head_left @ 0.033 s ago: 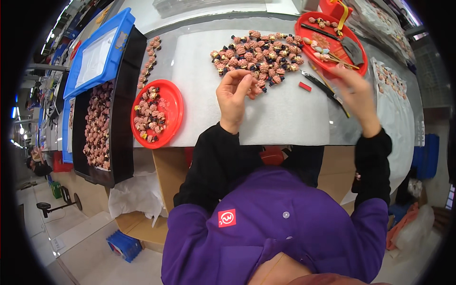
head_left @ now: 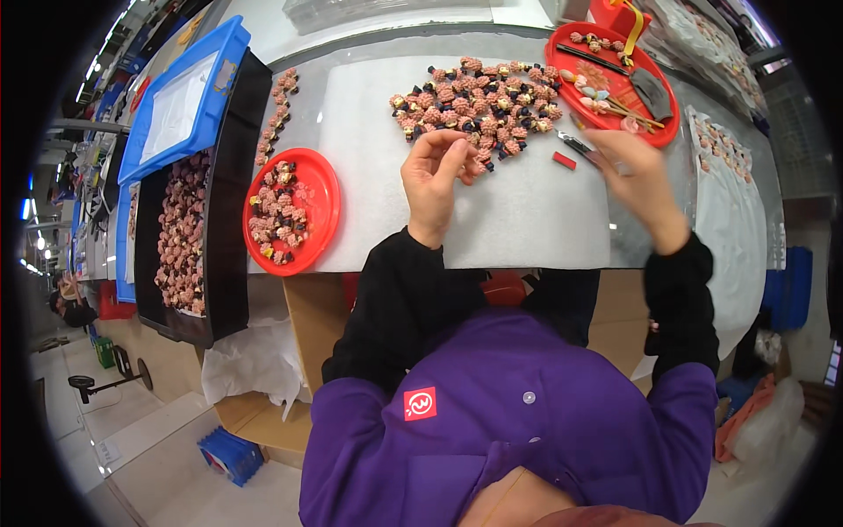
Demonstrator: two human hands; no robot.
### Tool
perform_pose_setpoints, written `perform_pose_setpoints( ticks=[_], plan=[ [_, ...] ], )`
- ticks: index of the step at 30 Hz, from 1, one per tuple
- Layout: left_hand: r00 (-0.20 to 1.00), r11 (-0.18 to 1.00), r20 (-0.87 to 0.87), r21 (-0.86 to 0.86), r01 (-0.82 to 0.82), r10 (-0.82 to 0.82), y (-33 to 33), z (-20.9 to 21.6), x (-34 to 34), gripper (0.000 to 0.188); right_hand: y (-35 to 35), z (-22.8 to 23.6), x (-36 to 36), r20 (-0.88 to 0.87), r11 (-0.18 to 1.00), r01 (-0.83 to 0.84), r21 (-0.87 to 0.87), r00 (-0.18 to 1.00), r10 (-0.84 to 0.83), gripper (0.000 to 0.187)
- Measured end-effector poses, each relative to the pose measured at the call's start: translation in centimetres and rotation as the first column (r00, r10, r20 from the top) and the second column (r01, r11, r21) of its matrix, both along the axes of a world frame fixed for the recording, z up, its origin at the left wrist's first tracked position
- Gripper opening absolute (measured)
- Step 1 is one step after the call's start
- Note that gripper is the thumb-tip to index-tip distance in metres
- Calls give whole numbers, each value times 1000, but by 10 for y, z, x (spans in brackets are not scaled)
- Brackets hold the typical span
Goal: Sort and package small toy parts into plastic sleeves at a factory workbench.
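Observation:
My left hand (head_left: pixel 431 186) is closed at the near edge of a pile of small pink, knobbly figurines (head_left: pixel 492 104) with dark and cream parts. Its thumb and fingers pinch one pink figurine (head_left: pixel 471 169), mostly covered by the fingers. To the right, my right hand (head_left: pixel 639 180) has its fingers around a black utility knife (head_left: pixel 575 143). The blade end points toward the pile, while the rest of the knife is hidden under the hand. A small red block (head_left: pixel 565 160) lies on the white foam sheet (head_left: pixel 527 220) between my hands.
At the far right, a red tray (head_left: pixel 672 132) holds sticks, a dark pen, a grey cloth and small parts. A red plate (head_left: pixel 327 206) of figurines stands left, beside a row of figurines (head_left: pixel 279 110). Further left is a black crate (head_left: pixel 230 263) full of them, with blue bins (head_left: pixel 235 44).
My right hand has come from the red tray's near edge toward me and left, onto the utility knife. My left hand stays almost still.

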State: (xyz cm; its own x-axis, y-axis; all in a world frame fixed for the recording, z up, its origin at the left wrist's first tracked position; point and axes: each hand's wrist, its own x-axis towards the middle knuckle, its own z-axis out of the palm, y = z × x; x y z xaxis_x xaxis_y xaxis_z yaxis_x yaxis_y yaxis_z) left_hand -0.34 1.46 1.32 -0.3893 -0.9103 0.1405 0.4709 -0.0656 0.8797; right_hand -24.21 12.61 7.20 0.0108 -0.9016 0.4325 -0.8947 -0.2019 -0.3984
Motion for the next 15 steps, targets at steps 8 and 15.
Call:
perform_pose_setpoints(
  ticks=[8,15],
  plan=[
    [999,1000,26,3,31,-31,2,1,2,12,-56,-33,75,-168,997,-79,-11,983,76,36],
    [979,986,117,28,162,-164,1,-1,-4,20,-39,-44,96,865,994,-38,-103,490,109,17]
  ],
)
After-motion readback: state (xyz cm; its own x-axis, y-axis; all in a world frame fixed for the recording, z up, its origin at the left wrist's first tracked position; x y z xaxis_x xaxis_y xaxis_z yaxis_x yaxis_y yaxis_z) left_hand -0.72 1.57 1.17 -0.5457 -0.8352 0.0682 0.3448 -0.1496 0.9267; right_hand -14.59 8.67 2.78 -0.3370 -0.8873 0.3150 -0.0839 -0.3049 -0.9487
